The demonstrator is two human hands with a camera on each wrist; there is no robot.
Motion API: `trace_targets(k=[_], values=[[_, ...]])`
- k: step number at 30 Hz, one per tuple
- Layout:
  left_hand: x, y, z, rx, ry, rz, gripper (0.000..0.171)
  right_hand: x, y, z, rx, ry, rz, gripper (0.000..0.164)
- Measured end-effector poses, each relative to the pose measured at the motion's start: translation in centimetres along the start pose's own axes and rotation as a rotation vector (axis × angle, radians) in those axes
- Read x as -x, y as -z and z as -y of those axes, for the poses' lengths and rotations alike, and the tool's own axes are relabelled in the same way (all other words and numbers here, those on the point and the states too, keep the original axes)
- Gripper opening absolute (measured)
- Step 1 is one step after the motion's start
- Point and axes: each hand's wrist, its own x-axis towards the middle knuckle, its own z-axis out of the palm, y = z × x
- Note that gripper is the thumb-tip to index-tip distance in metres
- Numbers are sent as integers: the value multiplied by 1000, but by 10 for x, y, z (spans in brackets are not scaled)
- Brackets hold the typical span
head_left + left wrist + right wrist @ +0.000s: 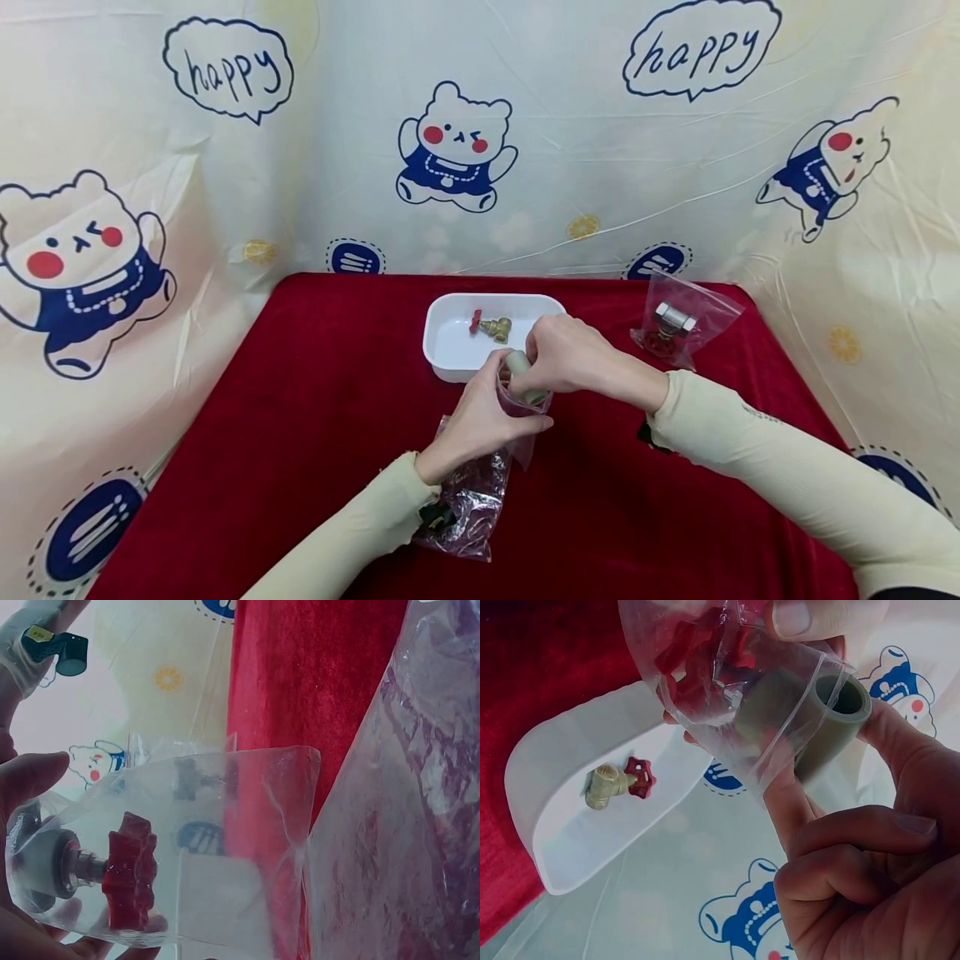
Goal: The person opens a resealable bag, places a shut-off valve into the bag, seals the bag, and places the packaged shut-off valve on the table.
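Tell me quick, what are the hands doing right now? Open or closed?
Left hand: closed, holding the clear bag around the valve.
Right hand: closed, pinching that same valve.

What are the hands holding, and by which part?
Green valve: right hand pinches its open end poking from the plastic bag; left hand grips the bag around the valve.

The held valve (831,739) looks matt plastic — its bag (724,705) glossy film.
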Motion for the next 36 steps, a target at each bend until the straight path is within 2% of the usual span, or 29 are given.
trace_targets(k=[23,31,36], values=[[-6,-4,-2,-5,2,-43,76,-15,-7,5,92,-3,112,43],[-6,-5,-1,-18,3,-54,78,-20,-17,3,124,54,139,32],[-7,-5,0,-32,4,-68,81,-22,-23,3,135,46,141,24]])
